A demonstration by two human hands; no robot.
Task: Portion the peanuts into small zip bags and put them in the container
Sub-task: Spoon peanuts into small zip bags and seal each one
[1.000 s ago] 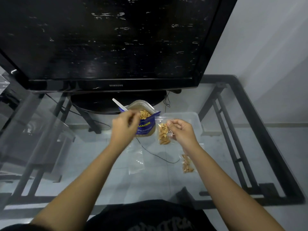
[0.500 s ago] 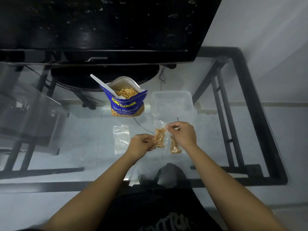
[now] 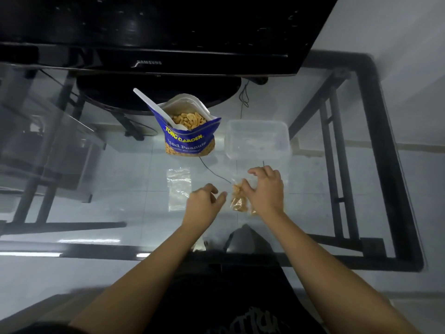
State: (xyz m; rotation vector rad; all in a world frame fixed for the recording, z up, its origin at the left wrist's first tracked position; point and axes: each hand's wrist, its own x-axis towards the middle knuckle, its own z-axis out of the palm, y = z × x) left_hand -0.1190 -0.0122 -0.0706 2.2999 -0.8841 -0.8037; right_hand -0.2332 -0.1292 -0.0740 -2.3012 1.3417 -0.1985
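Observation:
A blue peanut bag (image 3: 190, 143) stands open on the glass table, with a white spoon (image 3: 150, 103) stuck in it. To its right is a clear plastic container (image 3: 257, 150). An empty zip bag (image 3: 179, 189) lies flat in front of the peanut bag. My right hand (image 3: 266, 192) is palm down over a small zip bag of peanuts (image 3: 238, 200), thumb and fingers at its top edge. A second filled bag peeks out under that wrist. My left hand (image 3: 204, 204) hovers just left of the bag, fingers apart and holding nothing.
A black television (image 3: 149, 32) on a round base fills the back of the glass table (image 3: 120, 213). The table's black metal frame (image 3: 385, 165) runs along the right and near edges. A thin black cable (image 3: 212, 169) runs under the glass.
The left hand has let go of the filled zip bag and drawn slightly left. The right hand has lowered over the bag toward the glass. The view has tilted down a little.

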